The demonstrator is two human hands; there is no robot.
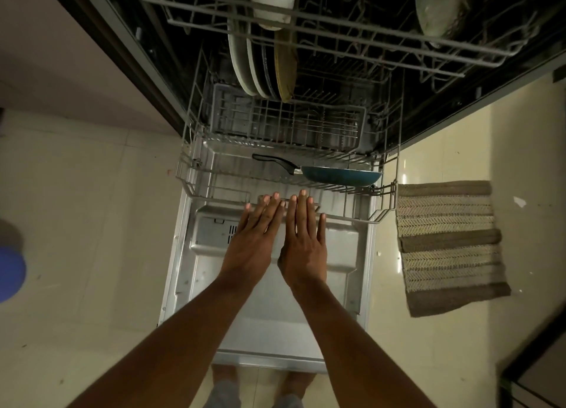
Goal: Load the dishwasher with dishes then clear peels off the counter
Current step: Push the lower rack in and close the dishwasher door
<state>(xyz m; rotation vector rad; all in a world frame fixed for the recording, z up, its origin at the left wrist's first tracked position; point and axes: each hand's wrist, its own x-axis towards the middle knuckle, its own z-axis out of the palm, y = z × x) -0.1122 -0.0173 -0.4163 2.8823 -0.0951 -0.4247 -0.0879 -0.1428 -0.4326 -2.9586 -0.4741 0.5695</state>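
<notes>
I have both hands, left hand and right hand, flat and holding nothing against the lower rack, probably to push it in; the pan lies inside it.

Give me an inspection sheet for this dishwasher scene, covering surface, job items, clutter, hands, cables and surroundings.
Surface: open steel dishwasher door, lying flat, bare metal showing.
Job's things: grey wire lower rack pulled out over the door; blue frying pan with black handle at its front right; white and tan plates standing on edge further in; pale bowls in the upper wire rack.
Clutter: no peels seen.
Hands: left hand and right hand flat, fingers straight, fingertips at the lower rack's front rail.
Cables: nothing seen.
Surroundings: cream tiled floor; striped woven mat to the right; blue round object at left edge.
</notes>
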